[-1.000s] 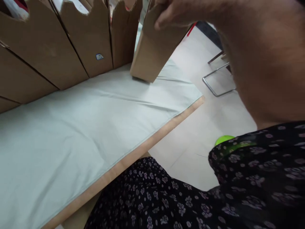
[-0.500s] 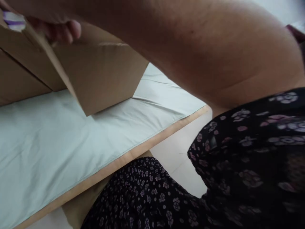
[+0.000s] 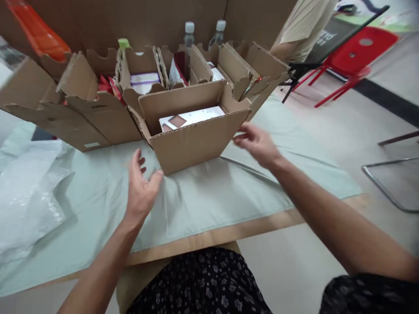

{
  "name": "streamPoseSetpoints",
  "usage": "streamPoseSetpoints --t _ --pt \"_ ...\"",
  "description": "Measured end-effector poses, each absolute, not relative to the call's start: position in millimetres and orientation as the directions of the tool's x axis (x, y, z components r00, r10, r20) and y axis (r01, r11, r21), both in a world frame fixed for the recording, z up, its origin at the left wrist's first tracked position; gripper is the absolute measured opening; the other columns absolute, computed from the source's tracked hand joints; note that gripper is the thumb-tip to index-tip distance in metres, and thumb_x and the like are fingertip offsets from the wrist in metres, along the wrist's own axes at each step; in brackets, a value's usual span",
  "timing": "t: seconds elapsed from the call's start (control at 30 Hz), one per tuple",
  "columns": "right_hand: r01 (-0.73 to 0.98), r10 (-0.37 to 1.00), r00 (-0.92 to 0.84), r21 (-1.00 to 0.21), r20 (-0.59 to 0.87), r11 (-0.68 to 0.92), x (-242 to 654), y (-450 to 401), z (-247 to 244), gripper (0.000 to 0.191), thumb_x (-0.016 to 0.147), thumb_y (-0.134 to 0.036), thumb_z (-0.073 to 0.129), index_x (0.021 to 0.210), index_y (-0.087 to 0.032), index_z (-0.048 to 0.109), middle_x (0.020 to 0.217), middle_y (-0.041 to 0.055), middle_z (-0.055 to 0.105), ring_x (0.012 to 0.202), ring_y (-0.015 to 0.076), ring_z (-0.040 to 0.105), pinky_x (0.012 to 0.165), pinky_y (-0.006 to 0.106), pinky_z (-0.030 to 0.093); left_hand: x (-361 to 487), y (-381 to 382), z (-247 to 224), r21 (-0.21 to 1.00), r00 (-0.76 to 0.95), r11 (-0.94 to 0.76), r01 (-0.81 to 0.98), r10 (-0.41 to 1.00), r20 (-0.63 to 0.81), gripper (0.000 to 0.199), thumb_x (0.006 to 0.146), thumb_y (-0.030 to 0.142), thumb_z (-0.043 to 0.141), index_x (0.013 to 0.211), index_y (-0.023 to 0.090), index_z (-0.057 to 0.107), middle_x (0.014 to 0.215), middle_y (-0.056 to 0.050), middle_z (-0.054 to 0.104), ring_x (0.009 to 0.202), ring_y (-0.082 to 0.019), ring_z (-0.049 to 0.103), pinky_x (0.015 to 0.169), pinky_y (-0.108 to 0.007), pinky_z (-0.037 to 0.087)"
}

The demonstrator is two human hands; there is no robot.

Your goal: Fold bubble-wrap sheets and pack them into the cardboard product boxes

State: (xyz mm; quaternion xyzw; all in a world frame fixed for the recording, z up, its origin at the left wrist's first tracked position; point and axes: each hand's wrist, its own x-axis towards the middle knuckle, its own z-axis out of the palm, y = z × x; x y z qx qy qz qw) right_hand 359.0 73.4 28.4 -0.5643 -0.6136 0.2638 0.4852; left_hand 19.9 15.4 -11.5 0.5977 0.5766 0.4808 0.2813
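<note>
In front of me a cardboard box (image 3: pixel 199 146) with no lid stands on the cloth-covered table (image 3: pixel 209 192). A white carton (image 3: pixel 196 117) with brown squares printed on it lies inside. My left hand (image 3: pixel 140 187) is by the box's lower left corner, thumb and fingers apart, holding nothing; whether the thumb touches the cardboard I cannot tell. To the right, my right hand (image 3: pixel 257 144) is beside the box's right side with its fingers curved and apart. Nothing shows in it.
A row of cardboard bins (image 3: pixel 101 117) stands behind the box, with packets, bottles (image 3: pixel 189 32) and an orange item (image 3: pixel 41 32) in or behind them. Bubble wrap (image 3: pixel 29 192) lies at left. Another person's sleeve (image 3: pixel 306 26) and a red chair (image 3: pixel 355 56) are at right.
My view has swung up and back from close over the cardboard. The hand that was at a cardboard edge is off it, and both hands now flank the box.
</note>
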Motion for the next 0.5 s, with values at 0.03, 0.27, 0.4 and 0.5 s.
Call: streamPoseSetpoints --t 0.03,0.27,0.4,0.5 --pt "0.443 0.972 0.034 -0.875 0.232 0.194 357.1 75.3 8.0 0.039 0.071 -0.026 0.075 0.109 -0.018 0.072 0.106 0.0087 0.078 0.082 0.0197 0.072 0.072 0.034 0.063 28.8 23.7 -18.3 0.903 -0.11 -0.17 0.394 0.967 0.23 0.067 0.089 0.034 0.069 0.152 0.026 0.046 0.153 -0.015 0.053 0.137 -0.034 0.056 0.115 -0.057 0.048" --pt "0.557 0.977 -0.16 -0.804 0.144 0.21 322.2 80.9 -36.0 0.053 0.087 -0.036 0.059 0.136 -0.018 0.066 0.12 0.0099 0.077 0.103 0.0256 0.072 0.081 0.037 0.062 24.9 55.9 -44.2 0.866 -0.188 -0.188 0.462 0.934 0.304 0.028 0.093 0.033 0.055 0.116 0.021 0.061 0.106 -0.006 0.067 0.101 -0.022 0.064 0.097 -0.039 0.054" --pt "0.791 0.966 -0.193 -0.555 0.171 0.256 324.5 66.2 -38.1 0.049 0.092 -0.031 0.056 0.137 -0.017 0.067 0.141 0.0152 0.069 0.128 0.0337 0.064 0.109 0.052 0.053 12.5 57.8 -47.4 0.849 -0.185 -0.161 0.504 0.94 0.288 0.021 0.093 0.034 0.055 0.109 0.021 0.062 0.097 -0.005 0.066 0.093 -0.022 0.064 0.093 -0.04 0.055" --pt "0.889 0.953 -0.272 -0.345 0.129 0.301 331.1 48.7 -44.6 0.052 0.1 -0.038 0.051 0.146 -0.015 0.061 0.159 0.0181 0.054 0.148 0.0374 0.048 0.119 0.058 0.041 13.1 53.0 -52.5 0.815 -0.102 -0.171 0.554 0.957 0.271 0.039 0.09 0.036 0.062 0.125 0.02 0.059 0.114 -0.012 0.067 0.112 -0.031 0.064 0.106 -0.054 0.051"
